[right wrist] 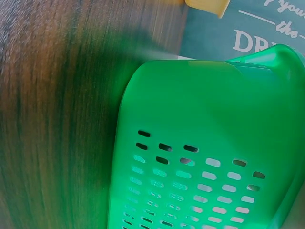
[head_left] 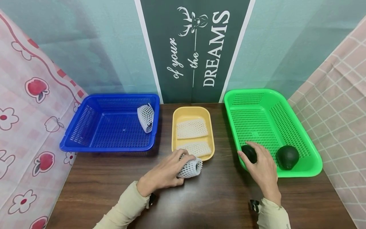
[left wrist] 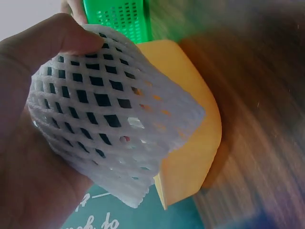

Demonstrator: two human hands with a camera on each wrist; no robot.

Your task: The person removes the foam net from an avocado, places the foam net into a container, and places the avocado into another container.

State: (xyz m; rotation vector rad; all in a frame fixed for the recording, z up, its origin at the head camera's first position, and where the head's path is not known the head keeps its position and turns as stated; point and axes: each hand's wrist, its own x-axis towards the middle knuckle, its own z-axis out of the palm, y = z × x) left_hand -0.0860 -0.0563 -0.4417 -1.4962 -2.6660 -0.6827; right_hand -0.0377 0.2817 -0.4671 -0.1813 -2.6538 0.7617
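Your left hand [head_left: 167, 171] covers part of the foam net [head_left: 189, 168] you're gripping, and in the left wrist view most of its fingers vanish behind it. Your right hand [head_left: 263, 163] hides some of the black fruit [head_left: 248, 154], so no clue on its full shape. Right wrist cam cuts off the green basket [right wrist: 190, 102] at the right and bottom, and the bench [right wrist: 52, 119] there's kinda blurry. Both your sleeves [head_left: 124, 205] run off the head view's bottom edge.
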